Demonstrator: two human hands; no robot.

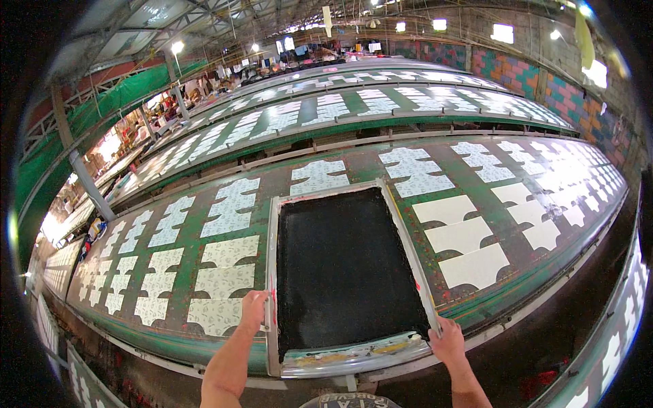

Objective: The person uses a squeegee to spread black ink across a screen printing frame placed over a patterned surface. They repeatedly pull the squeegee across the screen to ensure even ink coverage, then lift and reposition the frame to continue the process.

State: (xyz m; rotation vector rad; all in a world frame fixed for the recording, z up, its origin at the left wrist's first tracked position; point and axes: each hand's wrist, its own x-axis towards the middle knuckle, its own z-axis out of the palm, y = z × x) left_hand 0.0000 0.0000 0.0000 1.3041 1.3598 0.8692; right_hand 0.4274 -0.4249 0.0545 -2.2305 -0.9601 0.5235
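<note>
A screen printing frame [274,231] with a black, ink-covered mesh [343,265] lies across the near table in front of me. My left hand [254,309] is closed on the lower part of its left side. At the lower right corner, my right hand [447,338] grips the frame's edge. Smears of ink mark the pale strip [381,350] along the frame's near end. Left of the frame lie cut fabric pieces [221,296] with a grey pattern. Plain cream fabric pieces [469,264] lie close to its right. What is under the frame is hidden.
The long green and brown printing table [173,289] carries rows of fabric pieces. Parallel tables [299,112] with more pieces stand beyond it, and another table [615,340] is at right. A metal post [88,180] rises at left. A rail edges the near table.
</note>
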